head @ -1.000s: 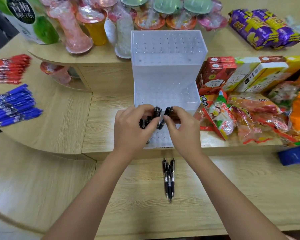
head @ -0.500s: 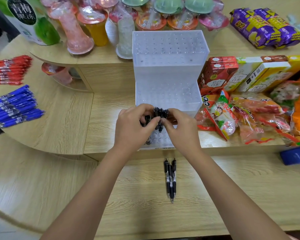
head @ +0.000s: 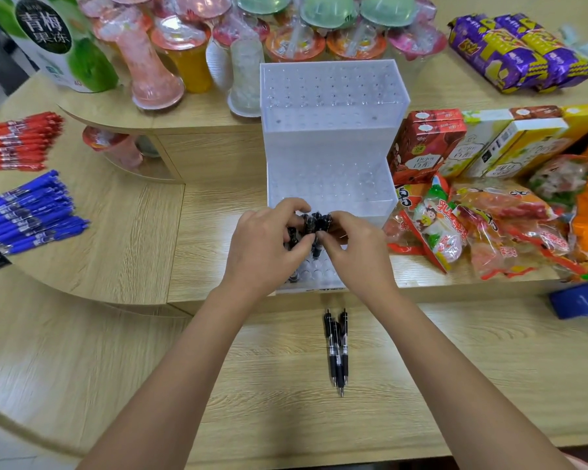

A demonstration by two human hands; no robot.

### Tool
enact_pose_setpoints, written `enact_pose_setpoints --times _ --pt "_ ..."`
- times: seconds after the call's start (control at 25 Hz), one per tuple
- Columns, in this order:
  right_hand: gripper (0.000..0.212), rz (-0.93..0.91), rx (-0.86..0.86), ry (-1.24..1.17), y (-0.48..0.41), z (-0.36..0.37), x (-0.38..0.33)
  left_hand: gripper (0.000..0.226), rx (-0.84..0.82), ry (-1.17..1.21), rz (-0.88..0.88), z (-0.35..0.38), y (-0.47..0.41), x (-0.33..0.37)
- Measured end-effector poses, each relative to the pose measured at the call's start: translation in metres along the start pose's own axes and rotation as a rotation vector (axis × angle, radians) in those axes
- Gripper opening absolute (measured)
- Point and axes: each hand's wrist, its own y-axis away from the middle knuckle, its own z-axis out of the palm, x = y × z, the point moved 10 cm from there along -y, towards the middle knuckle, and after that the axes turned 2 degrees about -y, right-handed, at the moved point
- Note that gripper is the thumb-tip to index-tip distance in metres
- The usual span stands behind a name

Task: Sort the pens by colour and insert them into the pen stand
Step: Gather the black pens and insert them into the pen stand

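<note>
A cluster of black pens (head: 314, 222) is gripped at the tops by the curled left hand (head: 262, 247) and right hand (head: 355, 251), over the lowest tier of the clear pen stand (head: 333, 96). A few appear seated there already. 3 loose black pens (head: 336, 347) lie on the table (head: 472, 368). The blue pens (head: 31, 212) and red pens (head: 17, 140) are piled at the left, not yet inserted. The task is judged barely begun.
</note>
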Motion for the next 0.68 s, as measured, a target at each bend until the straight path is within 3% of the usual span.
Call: enact_pose_setpoints --times 0.16,0.36,0.56,0.68 --pt "0.021 0.017 -0.006 0.009 0.0018 -0.0006 -0.0018 0.015 0.016 -0.034 0.041 0.0005 -0.0012 0.0014" --pt "0.018 -0.003 -0.020 0.017 0.0033 -0.0003 -0.0017 0.020 0.046 -0.121 0.114 0.0019 0.0010 0.0013" --pt "0.020 -0.007 -0.043 0.043 0.0040 0.0004 -0.0003 0.017 0.062 -0.165 0.065 0.0031 0.0017 -0.0015" --pt "0.022 -0.001 -0.054 0.066 0.0022 0.0013 0.0005 0.019 -0.019 -0.252 -0.045 0.0044 -0.0052 -0.0039"
